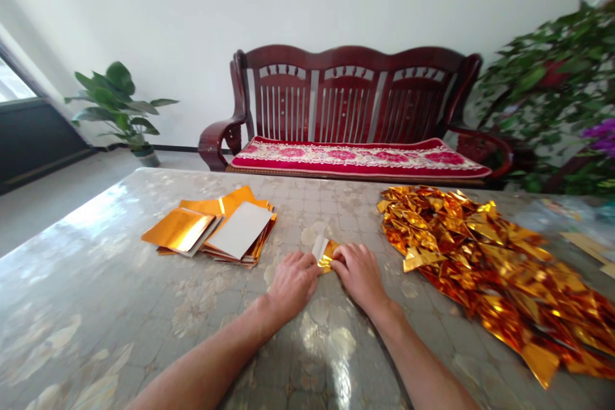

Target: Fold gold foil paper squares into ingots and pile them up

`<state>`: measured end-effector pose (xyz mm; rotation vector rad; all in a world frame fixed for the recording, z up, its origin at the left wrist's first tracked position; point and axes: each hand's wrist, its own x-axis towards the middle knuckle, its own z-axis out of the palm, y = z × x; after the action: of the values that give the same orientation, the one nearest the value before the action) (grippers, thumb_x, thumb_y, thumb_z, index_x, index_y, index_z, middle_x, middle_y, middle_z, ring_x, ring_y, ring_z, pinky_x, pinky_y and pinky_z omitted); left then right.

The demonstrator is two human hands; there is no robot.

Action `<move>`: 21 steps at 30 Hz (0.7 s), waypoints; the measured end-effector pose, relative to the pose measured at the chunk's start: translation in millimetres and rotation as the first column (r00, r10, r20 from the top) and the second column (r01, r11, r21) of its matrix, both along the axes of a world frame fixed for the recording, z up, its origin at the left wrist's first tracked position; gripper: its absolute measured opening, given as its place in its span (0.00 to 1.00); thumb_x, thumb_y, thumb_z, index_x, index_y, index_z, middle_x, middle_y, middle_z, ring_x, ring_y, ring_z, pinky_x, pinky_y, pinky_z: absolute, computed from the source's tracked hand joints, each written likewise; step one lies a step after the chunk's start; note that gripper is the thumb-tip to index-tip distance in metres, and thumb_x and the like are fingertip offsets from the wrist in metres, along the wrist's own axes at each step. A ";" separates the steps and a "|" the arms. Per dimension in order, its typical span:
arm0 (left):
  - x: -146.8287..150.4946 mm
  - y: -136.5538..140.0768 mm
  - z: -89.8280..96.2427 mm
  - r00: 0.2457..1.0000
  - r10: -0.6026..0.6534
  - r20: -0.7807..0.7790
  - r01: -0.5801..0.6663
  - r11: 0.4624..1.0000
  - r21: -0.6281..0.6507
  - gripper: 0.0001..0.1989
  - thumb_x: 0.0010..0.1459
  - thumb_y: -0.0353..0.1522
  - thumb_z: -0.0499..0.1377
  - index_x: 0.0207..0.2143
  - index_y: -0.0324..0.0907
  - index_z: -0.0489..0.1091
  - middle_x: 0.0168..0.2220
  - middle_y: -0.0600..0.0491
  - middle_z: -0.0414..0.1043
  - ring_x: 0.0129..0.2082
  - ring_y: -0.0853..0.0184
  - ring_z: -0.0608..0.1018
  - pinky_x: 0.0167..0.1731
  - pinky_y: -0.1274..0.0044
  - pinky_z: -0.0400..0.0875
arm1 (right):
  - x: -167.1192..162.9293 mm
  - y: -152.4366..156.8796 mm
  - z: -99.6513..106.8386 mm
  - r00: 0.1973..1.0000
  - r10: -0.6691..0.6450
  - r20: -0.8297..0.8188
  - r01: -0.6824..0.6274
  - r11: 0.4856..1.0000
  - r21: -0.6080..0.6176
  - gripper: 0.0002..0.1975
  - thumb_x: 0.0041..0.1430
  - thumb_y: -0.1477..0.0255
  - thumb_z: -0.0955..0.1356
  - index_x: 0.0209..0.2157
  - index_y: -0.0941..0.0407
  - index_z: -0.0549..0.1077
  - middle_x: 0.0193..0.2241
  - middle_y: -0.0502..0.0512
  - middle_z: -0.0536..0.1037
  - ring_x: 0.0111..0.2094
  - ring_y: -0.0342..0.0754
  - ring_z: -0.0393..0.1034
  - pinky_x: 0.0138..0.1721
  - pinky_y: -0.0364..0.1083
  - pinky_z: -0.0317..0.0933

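The small gold-and-white foil paper (326, 257) lies on the table (206, 352) between the two hands; it should handle as light, thin and easily creased, a little slick on the shiny face, and is probably best held by its edges. The right hand (358, 271) has thumb and fingers closed on its right edge, while the left hand (294, 278) is curled at its lower left corner — pinching or just pressing, I cannot tell. Flat foil sheets (180, 229) lie to the left, a heap of crumpled-looking foil pieces (473, 253) to the right.
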<state>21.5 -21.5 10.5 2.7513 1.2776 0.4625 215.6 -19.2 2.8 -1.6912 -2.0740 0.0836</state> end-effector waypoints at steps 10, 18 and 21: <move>7.6 11.8 -5.8 0.994 -0.087 0.069 0.084 0.995 0.055 0.09 0.66 0.36 0.57 0.32 0.43 0.70 0.37 0.53 0.72 0.41 0.64 0.72 0.42 0.73 0.65 | -0.9 -3.5 3.3 0.998 0.062 0.005 -0.062 0.998 0.027 0.06 0.65 0.70 0.67 0.34 0.51 0.76 0.34 0.52 0.75 0.40 0.50 0.65 0.42 0.46 0.53; 12.3 10.0 -10.0 0.998 -0.053 0.028 0.051 0.997 0.060 0.05 0.65 0.33 0.58 0.41 0.42 0.69 0.43 0.52 0.74 0.45 0.61 0.74 0.45 0.70 0.68 | 0.8 -1.0 -3.7 0.999 -0.043 -0.034 0.044 0.999 0.027 0.06 0.64 0.71 0.67 0.41 0.52 0.76 0.38 0.54 0.76 0.43 0.52 0.66 0.45 0.48 0.56; 13.4 6.3 -13.4 0.999 -0.037 0.002 0.037 0.997 0.066 0.04 0.65 0.33 0.59 0.42 0.44 0.70 0.44 0.53 0.74 0.45 0.62 0.74 0.44 0.70 0.68 | 1.3 0.1 -6.8 0.996 -0.089 -0.013 0.089 0.995 0.051 0.10 0.64 0.72 0.66 0.46 0.53 0.74 0.42 0.57 0.76 0.45 0.53 0.67 0.47 0.49 0.57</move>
<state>34.9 -15.2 -2.9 2.8214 1.2302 0.5142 216.9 -19.1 -4.0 -1.7452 -1.9730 0.0111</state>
